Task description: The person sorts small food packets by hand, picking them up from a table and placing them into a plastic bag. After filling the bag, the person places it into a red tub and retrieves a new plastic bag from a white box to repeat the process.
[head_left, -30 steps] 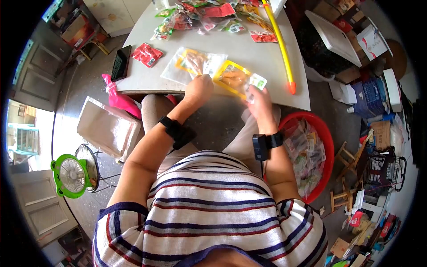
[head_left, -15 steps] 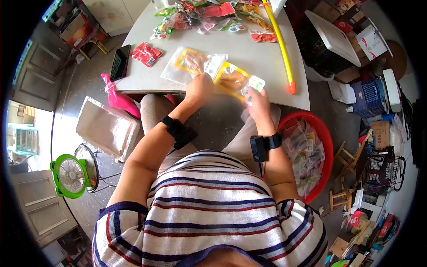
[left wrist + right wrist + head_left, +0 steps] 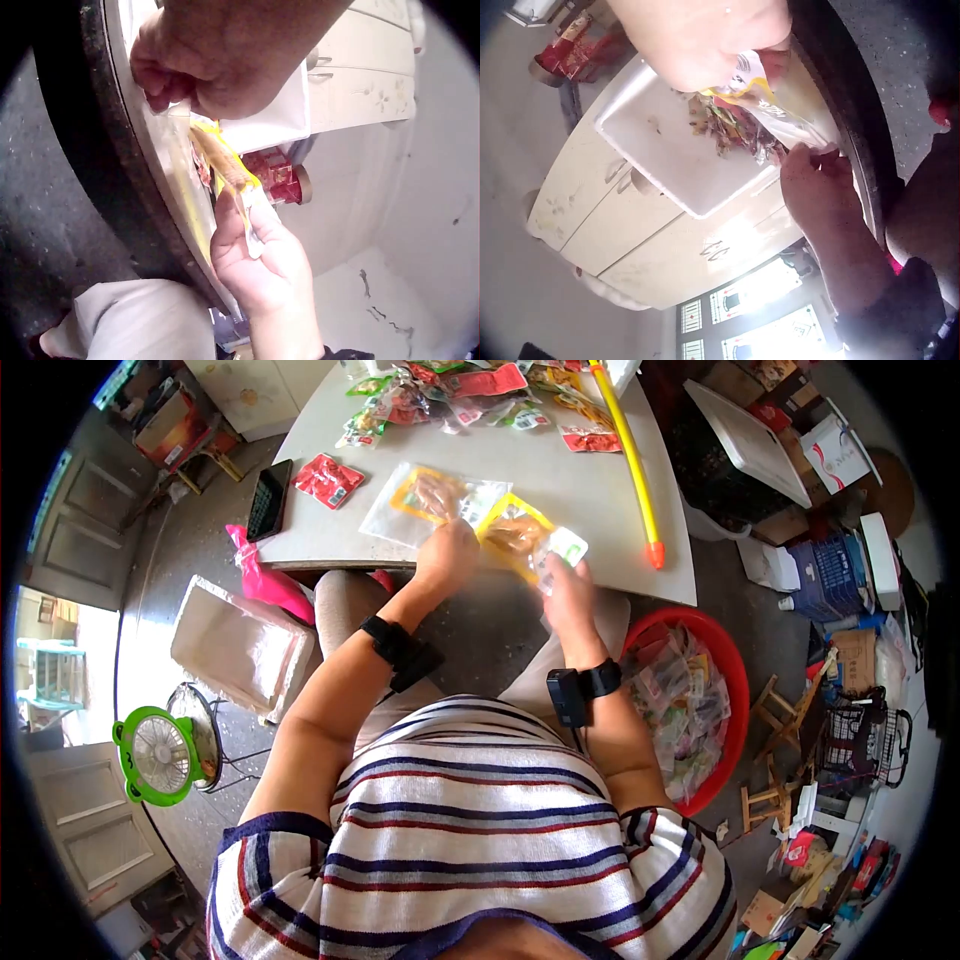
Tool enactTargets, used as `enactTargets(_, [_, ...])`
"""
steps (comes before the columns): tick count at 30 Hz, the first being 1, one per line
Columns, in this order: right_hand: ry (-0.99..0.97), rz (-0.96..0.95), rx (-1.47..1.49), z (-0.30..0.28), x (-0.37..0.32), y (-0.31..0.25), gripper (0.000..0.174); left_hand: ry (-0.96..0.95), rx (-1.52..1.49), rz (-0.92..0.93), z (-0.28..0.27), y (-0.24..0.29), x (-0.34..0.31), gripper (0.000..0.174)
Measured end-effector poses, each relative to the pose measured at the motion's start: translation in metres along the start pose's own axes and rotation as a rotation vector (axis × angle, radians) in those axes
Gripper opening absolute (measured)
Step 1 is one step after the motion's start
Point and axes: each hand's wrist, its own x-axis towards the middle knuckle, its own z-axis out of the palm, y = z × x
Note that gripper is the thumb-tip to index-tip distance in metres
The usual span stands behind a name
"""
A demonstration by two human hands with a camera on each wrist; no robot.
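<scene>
On the near edge of the table lies a clear plastic pouch (image 3: 385, 525), with a yellow-framed patch and tan food showing in it. My left hand (image 3: 447, 557) pinches clear plastic at its near right corner; the right wrist view shows these fingers (image 3: 799, 161) on the plastic edge. Just to the right is a yellow-edged food packet (image 3: 515, 535) with tan pieces inside. My right hand (image 3: 572, 592) grips its white-labelled end between thumb and fingers. In the left wrist view the packet (image 3: 223, 161) spans between both hands, its far end hidden by the left hand.
Many food packets (image 3: 480, 385) are heaped at the table's back. A red packet (image 3: 328, 481) and a phone (image 3: 268, 500) lie at left, a yellow tube (image 3: 628, 460) at right. A red basin (image 3: 745, 710) of packets stands by the right leg, a white box (image 3: 240, 640) by the left.
My right hand has shifted slightly left and down with the yellow-edged packet, which now tilts more and sits closer to the left hand. The left hand has barely moved.
</scene>
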Motion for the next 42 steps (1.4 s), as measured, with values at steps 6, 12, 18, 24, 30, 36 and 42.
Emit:
enactTargets(6, [-0.115,0.098,0.017,0.006,0.009,0.005,0.023,-0.006,0.077,0.078,-0.004,0.01,-0.009,0.016])
enactTargets(12, [-0.241,0.327,-0.021,0.038,0.03,-0.002,0.018,-0.046,0.215,0.195,-0.018,0.032,-0.014,0.014])
enactTargets(18, [-0.348,0.205,-0.426,0.029,0.055,0.014,0.013,-0.01,0.24,0.131,-0.011,0.024,-0.019,0.014])
enactTargets(24, [-0.368,0.142,-0.862,0.016,0.071,0.02,0.014,-0.047,0.232,0.109,-0.011,0.025,-0.022,0.013])
enactTargets(30, [-0.496,0.179,-0.65,0.047,0.069,0.023,0.015,-0.084,0.206,0.231,-0.022,0.029,-0.024,0.013])
enactTargets(36, [-0.49,0.101,-1.206,0.019,0.101,-0.016,0.014,0.135,0.348,0.398,-0.007,0.004,-0.025,0.026])
enactTargets(42, [-0.223,-0.434,-1.408,-0.009,0.157,-0.028,0.016,-0.007,0.431,0.433,-0.009,-0.003,-0.025,0.051])
